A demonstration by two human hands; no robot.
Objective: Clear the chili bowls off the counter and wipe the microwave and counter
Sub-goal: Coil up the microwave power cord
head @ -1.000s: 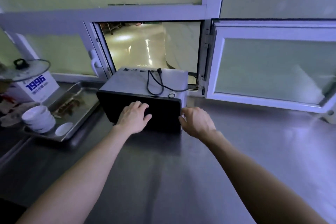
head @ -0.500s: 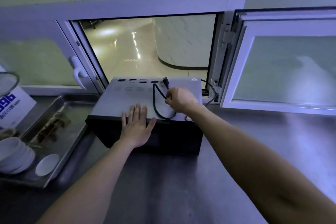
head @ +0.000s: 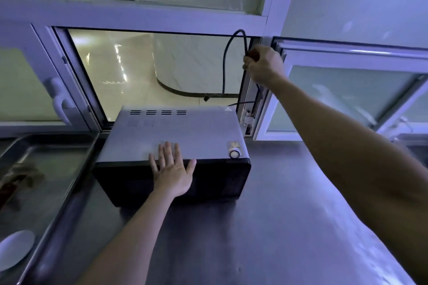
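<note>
A grey microwave [head: 185, 132] with a black front stands on the steel counter [head: 266, 227] before an open serving window. My left hand [head: 172, 169] lies flat with straight fingers on the microwave's top front edge. My right hand [head: 262, 66] is raised by the window frame and grips the microwave's black power cord [head: 224, 69], which loops up over the hand and hangs down behind the oven. A white dish [head: 14, 250] lies in the metal tray at lower left.
A steel tray [head: 53, 164] with brown scraps sits left of the microwave. An open window sash [head: 347, 90] juts out at the right. A small round ring [head: 234, 153] lies on the microwave's top right corner.
My right hand went from beside the microwave's front to the cord on its top, then lifted the cord off to the window frame. My left hand slid up to the top edge.
</note>
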